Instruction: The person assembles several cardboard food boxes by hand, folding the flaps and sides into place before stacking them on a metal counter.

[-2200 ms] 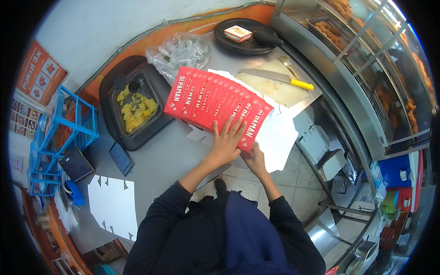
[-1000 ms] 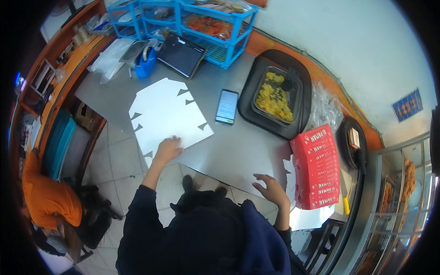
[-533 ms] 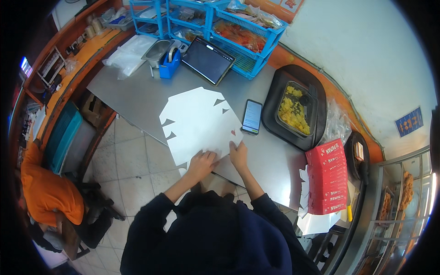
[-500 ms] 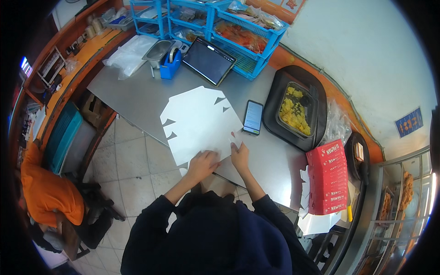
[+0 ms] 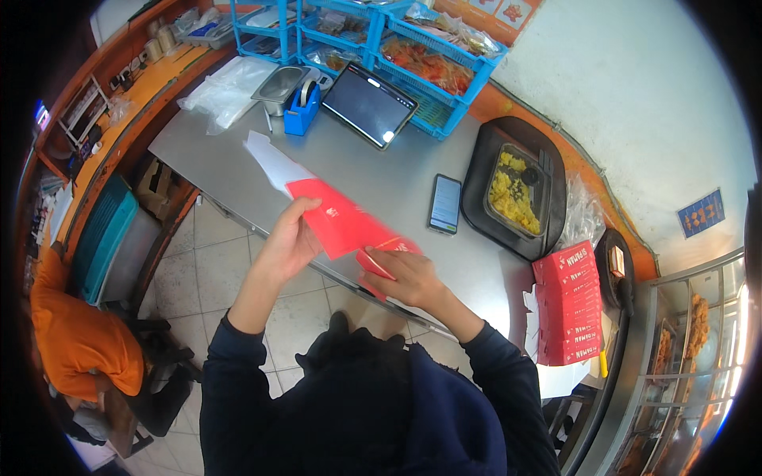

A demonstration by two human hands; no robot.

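Observation:
Between my hands, over the front edge of the metal table [image 5: 238,170], is a red and white cardboard box blank [image 5: 340,226], partly folded. Its red printed side faces me, and a white flap points away toward the far left. My left hand [image 5: 294,242] grips the blank's left edge, thumb on the red face. With curled fingers, my right hand [image 5: 403,276] holds a red flap at the near right end. A phone [image 5: 444,205] with a lit screen lies to the right of the blank.
Behind stand a tablet [image 5: 369,105], a blue tape dispenser [image 5: 302,111] and blue basket racks [image 5: 444,95]. To the right are a tray of yellow food [image 5: 512,194] and stacked red boxes [image 5: 568,305]. A person in orange [image 5: 79,333] sits at left.
The blank lay flat, white side up; now it is lifted and folded, showing red. My left hand has moved up to its left edge, and my right hand is now on a near flap.

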